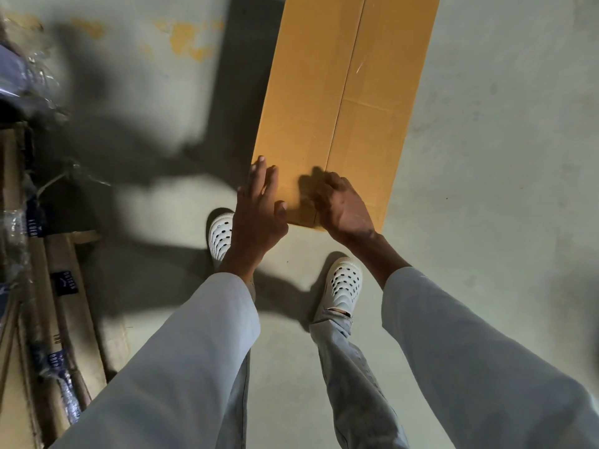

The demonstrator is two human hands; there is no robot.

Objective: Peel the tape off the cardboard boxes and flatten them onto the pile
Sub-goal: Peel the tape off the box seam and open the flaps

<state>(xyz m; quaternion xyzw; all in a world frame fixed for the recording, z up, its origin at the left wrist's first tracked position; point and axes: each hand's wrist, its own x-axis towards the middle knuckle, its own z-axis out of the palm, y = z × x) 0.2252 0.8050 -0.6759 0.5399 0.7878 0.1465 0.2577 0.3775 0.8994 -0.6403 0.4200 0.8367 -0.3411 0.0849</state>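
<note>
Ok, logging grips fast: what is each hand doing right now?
Left hand: open, fingers straight, at the near left corner of the cardboard box.
Right hand: on the box's near end; grip cannot be told.

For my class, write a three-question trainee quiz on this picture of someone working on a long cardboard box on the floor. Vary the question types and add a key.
1. True or false: the long cardboard box lies on the floor.
2. Which hand has its fingers spread straight at the box's near corner? A) left hand B) right hand
3. Fill in: the white perforated shoes stand at the box's ____ end.

Key: 1 true; 2 A; 3 near.
</note>
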